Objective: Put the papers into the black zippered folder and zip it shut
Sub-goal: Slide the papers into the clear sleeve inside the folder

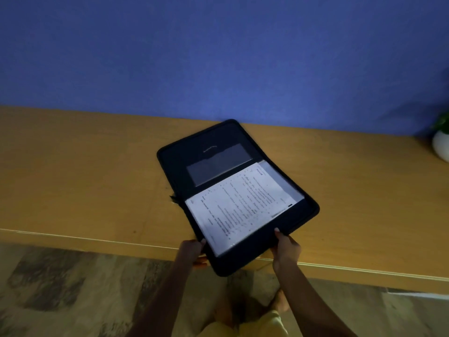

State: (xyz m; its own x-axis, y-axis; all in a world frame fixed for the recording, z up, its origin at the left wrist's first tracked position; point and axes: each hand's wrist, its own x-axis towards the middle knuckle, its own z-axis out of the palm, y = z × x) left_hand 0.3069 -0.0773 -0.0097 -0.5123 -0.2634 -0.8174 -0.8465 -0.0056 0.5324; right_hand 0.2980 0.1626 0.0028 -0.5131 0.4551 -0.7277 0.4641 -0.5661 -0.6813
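The black zippered folder [301,215] lies open on the wooden table [85,178], its near corner hanging over the table's front edge. Its far half shows a dark inner pocket with a clear sleeve. White printed papers [240,207] lie on the near half, under a clear plastic cover. My left hand [193,251] grips the folder's near left edge. My right hand [285,246] grips the near right edge, thumb on top of the black rim.
A blue wall rises behind the table. A white pot with a green plant [441,142] stands at the far right of the table. Patterned floor, my feet and yellow clothing show below the table edge.
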